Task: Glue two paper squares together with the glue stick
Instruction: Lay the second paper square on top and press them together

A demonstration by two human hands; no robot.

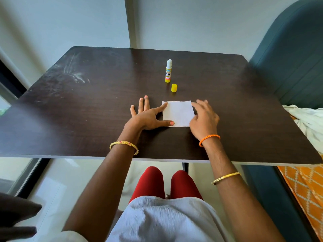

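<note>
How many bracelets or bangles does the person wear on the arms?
3. A gold bangle is on the left wrist, an orange braided band on the right wrist, and a gold bangle farther up the right forearm. None appears hidden.

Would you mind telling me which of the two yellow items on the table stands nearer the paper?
The loose yellow cap, short and plain, stands nearer the white paper square. The taller uncapped glue stick, with its printed label, stands farther back.
</note>
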